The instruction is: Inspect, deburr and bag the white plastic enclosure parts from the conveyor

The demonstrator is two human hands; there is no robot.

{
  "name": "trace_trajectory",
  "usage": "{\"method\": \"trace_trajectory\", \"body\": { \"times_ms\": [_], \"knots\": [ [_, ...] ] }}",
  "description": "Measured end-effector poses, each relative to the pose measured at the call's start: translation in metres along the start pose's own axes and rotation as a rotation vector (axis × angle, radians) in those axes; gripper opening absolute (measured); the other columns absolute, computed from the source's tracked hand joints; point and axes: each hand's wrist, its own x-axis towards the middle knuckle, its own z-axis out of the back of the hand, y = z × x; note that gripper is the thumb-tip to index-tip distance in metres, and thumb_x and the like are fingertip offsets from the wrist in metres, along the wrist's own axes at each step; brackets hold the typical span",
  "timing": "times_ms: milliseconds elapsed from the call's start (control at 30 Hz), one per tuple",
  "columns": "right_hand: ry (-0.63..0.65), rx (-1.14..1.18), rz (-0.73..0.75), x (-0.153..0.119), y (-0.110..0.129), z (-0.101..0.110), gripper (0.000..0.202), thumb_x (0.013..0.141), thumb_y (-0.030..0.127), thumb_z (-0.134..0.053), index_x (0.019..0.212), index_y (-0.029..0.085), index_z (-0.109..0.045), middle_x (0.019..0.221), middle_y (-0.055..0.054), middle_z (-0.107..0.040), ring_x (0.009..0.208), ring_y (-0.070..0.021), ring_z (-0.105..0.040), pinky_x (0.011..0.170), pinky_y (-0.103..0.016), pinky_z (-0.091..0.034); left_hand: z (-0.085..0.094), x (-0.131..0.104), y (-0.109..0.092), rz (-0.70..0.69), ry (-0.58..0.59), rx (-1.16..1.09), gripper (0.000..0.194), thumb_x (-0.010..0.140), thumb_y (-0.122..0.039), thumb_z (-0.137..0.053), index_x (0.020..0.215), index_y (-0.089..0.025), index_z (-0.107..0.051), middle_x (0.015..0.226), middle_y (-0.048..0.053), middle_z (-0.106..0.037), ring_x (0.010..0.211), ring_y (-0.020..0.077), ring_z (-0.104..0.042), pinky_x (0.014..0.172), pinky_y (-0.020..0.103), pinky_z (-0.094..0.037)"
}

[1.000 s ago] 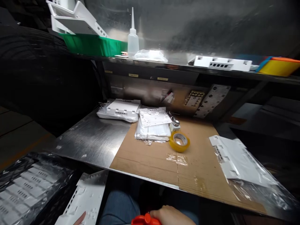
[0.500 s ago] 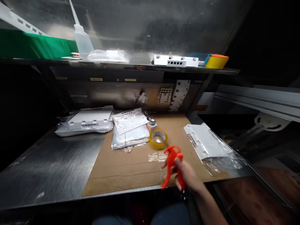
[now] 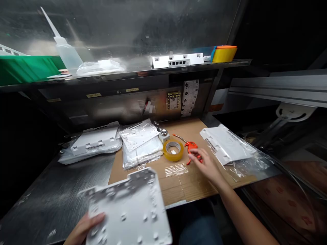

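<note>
Head view: left hand clamped on a white plastic housing panel's edge; right hand loosely curled at the red air blow gun, grip unclear.

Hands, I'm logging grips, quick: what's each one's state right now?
Left hand: closed, holding the white panel by its edge.
Right hand: loosely curled at the red air gun; whether it grips cannot be told.
</note>
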Motion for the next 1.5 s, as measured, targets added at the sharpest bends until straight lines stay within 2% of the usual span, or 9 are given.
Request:
{"method": "trace_trajectory", "body": {
  "times_ms": [100,167,333,500,633,833,1033,1333,1500],
  "knots": [
    [0.410,0.510,-0.047,-0.047,0.010,-0.019,0.075,0.085,0.080,-0.062,0.131,0.022,-0.069,0.124,-0.014,-0.074,0.106,-0.0279,-0.074,0.094,-0.044,-0.059,-0.070,0.000,-0.019,-0.075,0.424,0.355,0.070,0.050,-0.014,-0.094,0.117,-0.015,-0.073,0.089,0.013,-0.079,0.086,0.0474,-0.076,0.067,0.053,-0.062],
    [0.513,0.836,-0.184,-0.067,0.011,-0.031,0.077,0.083,0.079,-0.067,0.128,0.017,-0.069,0.112,-0.015,-0.078,0.097,-0.0286,-0.078,0.088,-0.045,-0.061,-0.118,0.005,-0.026,-0.161,0.607,0.560,0.056,0.056,-0.024,-0.094,0.108,-0.013,-0.075,0.087,0.014,-0.077,0.085,0.0437,-0.075,0.070,0.052,-0.061],
    [0.021,1.099,-0.425,-0.076,-0.010,-0.026,0.061,0.077,0.063,-0.085,0.113,0.015,-0.073,0.102,-0.014,-0.082,0.103,-0.0336,-0.078,0.094,-0.048,-0.062,-0.185,0.035,-0.027,-0.452,0.616,0.722,0.036,0.082,-0.050,-0.078,0.093,-0.016,-0.075,0.091,0.013,-0.074,0.094,0.0376,-0.071,0.081,0.049,-0.059],
    [-0.386,1.151,-0.401,-0.072,-0.029,0.012,0.063,0.079,0.059,-0.084,0.127,0.020,-0.070,0.119,-0.011,-0.080,0.120,-0.0341,-0.072,0.104,-0.049,-0.060,-0.188,0.066,-0.031,-0.913,0.452,0.848,0.029,0.076,-0.031,-0.085,0.102,-0.026,-0.075,0.120,0.010,-0.071,0.140,0.0372,-0.044,0.114,0.040,-0.039],
    [-0.476,1.113,-0.353,-0.075,-0.030,0.027,0.064,0.087,0.060,-0.077,0.138,0.025,-0.065,0.127,-0.008,-0.077,0.126,-0.0325,-0.070,0.107,-0.048,-0.058,-0.185,0.078,-0.034,-1.051,0.369,0.946,0.025,0.081,-0.030,-0.079,0.105,-0.026,-0.072,0.112,0.011,-0.074,0.125,0.0374,-0.056,0.110,0.039,-0.038],
    [-0.482,1.065,-0.325,-0.078,-0.030,0.025,0.064,0.091,0.060,-0.072,0.144,0.027,-0.061,0.129,-0.007,-0.076,0.127,-0.0326,-0.069,0.107,-0.049,-0.059,-0.189,0.087,-0.052,-1.077,0.308,0.982,0.032,0.084,-0.036,-0.073,0.111,-0.025,-0.060,0.103,0.008,-0.078,0.102,0.0314,-0.068,0.091,0.038,-0.045],
    [-0.492,1.091,-0.356,-0.076,-0.034,0.021,0.067,0.085,0.058,-0.079,0.141,0.024,-0.064,0.124,-0.007,-0.078,0.126,-0.0327,-0.069,0.108,-0.048,-0.058,-0.195,0.109,-0.082,-0.849,0.415,0.908,0.050,0.063,-0.050,-0.088,0.090,-0.019,-0.058,0.078,0.007,-0.075,0.080,0.0267,-0.073,0.072,0.036,-0.054],
    [-0.206,1.111,-0.438,-0.059,-0.018,-0.019,0.071,0.078,0.064,-0.083,0.130,0.019,-0.068,0.117,-0.012,-0.080,0.120,-0.0356,-0.072,0.102,-0.049,-0.060,-0.197,0.112,-0.095,-1.009,0.329,1.011,0.019,0.081,-0.029,-0.080,0.086,-0.019,-0.065,0.084,0.000,-0.069,0.081,0.0205,-0.065,0.084,0.039,-0.051],
    [-0.361,0.826,-0.130,-0.052,0.014,-0.064,0.062,0.087,0.068,-0.071,0.127,0.020,-0.070,0.121,-0.011,-0.078,0.123,-0.0303,-0.070,0.106,-0.042,-0.056,-0.201,0.112,-0.097,-1.076,0.436,1.057,0.016,0.085,-0.030,-0.077,0.085,-0.018,-0.066,0.090,0.002,-0.071,0.091,0.0217,-0.065,0.090,0.040,-0.049]
  ]
}}
